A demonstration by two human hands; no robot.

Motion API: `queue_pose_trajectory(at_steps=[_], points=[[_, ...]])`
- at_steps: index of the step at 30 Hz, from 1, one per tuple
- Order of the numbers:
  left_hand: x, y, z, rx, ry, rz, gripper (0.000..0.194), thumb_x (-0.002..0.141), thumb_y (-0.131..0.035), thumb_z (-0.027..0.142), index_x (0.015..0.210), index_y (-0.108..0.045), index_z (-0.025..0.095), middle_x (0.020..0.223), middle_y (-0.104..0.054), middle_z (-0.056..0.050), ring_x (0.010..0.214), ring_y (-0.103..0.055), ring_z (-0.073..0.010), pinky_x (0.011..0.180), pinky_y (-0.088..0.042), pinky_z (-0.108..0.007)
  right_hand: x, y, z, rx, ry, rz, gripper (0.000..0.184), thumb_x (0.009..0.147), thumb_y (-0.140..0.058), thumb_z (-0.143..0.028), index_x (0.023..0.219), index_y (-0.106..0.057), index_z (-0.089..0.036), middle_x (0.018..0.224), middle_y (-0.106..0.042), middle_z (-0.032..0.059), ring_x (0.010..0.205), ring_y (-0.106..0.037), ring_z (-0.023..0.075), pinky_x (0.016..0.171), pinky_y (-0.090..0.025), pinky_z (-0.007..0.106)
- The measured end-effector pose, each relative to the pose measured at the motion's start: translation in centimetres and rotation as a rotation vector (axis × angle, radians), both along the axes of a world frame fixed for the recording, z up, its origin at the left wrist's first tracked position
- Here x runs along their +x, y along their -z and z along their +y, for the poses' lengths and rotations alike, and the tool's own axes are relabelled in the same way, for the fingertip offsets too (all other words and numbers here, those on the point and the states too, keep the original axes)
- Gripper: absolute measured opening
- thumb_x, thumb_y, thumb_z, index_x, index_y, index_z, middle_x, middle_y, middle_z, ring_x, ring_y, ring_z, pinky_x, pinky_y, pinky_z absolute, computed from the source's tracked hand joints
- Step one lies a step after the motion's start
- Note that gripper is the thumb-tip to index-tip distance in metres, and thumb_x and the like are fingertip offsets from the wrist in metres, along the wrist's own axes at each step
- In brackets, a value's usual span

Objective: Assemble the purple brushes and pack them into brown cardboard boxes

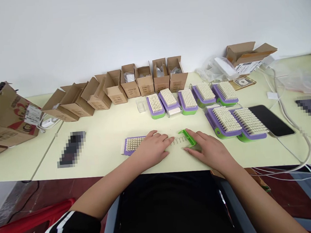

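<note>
Lying flat on the pale counter, a fine wire coil spring stretches between the two hands, one end meeting a green plastic clip that tilts up on its edge. The right hand sits low over that clip, its fingers spread and draped across it; whether they truly grip it, I cannot tell. The left hand lies just beside a purple brush base set with pale bristle tufts, its fingers extended, slightly parted and pointing toward the spring, with no clear hold on anything. Both wrists are low and close to the surface, a steady posture for handling so light a coil. Farther off stand a row of purple-and-green brushes and open cardboard cartons, with a black smartphone and white cables to the right.
</note>
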State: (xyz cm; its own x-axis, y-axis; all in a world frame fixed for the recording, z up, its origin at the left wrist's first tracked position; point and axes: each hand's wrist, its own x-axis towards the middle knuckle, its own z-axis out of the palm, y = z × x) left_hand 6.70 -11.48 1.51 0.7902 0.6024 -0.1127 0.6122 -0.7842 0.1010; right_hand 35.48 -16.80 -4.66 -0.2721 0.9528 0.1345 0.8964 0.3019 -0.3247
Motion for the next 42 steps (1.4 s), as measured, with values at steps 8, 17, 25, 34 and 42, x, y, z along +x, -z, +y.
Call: queue_pose_trajectory(at_steps=[8, 17, 25, 34, 42], points=[[-0.9, -0.7, 1.2, -0.043, -0.032, 0.033, 0.068, 0.103, -0.067, 0.030, 0.168, -0.049, 0.022, 0.174, -0.052, -0.013, 0.143, -0.065, -0.0311, 0.120, -0.047, -0.042, -1.4, 0.9, -0.1, 0.067, -0.028, 0.020, 0.074, 0.111, -0.053, -0.065, 0.173, -0.041, -0.026, 0.121, -0.077, 0.0135, 0.107, -0.077, 0.0367, 0.091, -0.064, 0.052], [-1.3, -1.4, 1.6, -0.050, 0.022, 0.105, 0.056, 0.099, -0.069, 0.028, 0.155, -0.062, 0.022, 0.152, -0.071, -0.013, 0.128, -0.072, -0.0305, 0.113, -0.048, -0.044, -2.8, 1.4, -0.4, 0.111, -0.046, -0.015, 0.077, 0.112, -0.051, -0.066, 0.175, -0.037, -0.024, 0.119, -0.077, 0.0141, 0.104, -0.075, 0.0356, 0.090, -0.062, 0.051], [-5.4, -2.7, 0.8, -0.101, -0.106, -0.005, 0.079, 0.100, -0.077, 0.047, 0.172, -0.047, 0.032, 0.177, -0.050, -0.009, 0.162, -0.049, -0.0358, 0.135, -0.036, -0.052, -4.1, 1.0, -0.7, 0.087, -0.053, 0.009, 0.078, 0.113, -0.046, -0.064, 0.179, -0.027, -0.028, 0.119, -0.076, 0.0168, 0.108, -0.075, 0.0395, 0.094, -0.061, 0.056], [-14.7, 0.1, -1.1, -0.252, -0.490, -0.334, 0.104, 0.095, -0.079, 0.068, 0.180, -0.026, 0.039, 0.186, -0.030, -0.007, 0.171, -0.036, -0.0368, 0.140, -0.035, -0.053, -4.3, 0.2, -0.5, -0.035, -0.002, 0.119, 0.090, 0.104, -0.062, -0.072, 0.178, -0.030, -0.031, 0.130, -0.076, 0.0149, 0.121, -0.074, 0.0410, 0.101, -0.063, 0.058], [-14.6, 2.6, -1.3, -0.331, -0.495, -0.489, 0.094, 0.094, -0.082, 0.062, 0.174, -0.040, 0.036, 0.180, -0.042, -0.009, 0.165, -0.045, -0.0364, 0.137, -0.042, -0.054, -1.4, -1.4, 3.6, -0.210, -0.183, 0.196, 0.098, 0.096, -0.076, -0.068, 0.178, -0.030, -0.039, 0.180, -0.041, 0.0111, 0.166, -0.038, 0.0428, 0.131, -0.040, 0.069]])
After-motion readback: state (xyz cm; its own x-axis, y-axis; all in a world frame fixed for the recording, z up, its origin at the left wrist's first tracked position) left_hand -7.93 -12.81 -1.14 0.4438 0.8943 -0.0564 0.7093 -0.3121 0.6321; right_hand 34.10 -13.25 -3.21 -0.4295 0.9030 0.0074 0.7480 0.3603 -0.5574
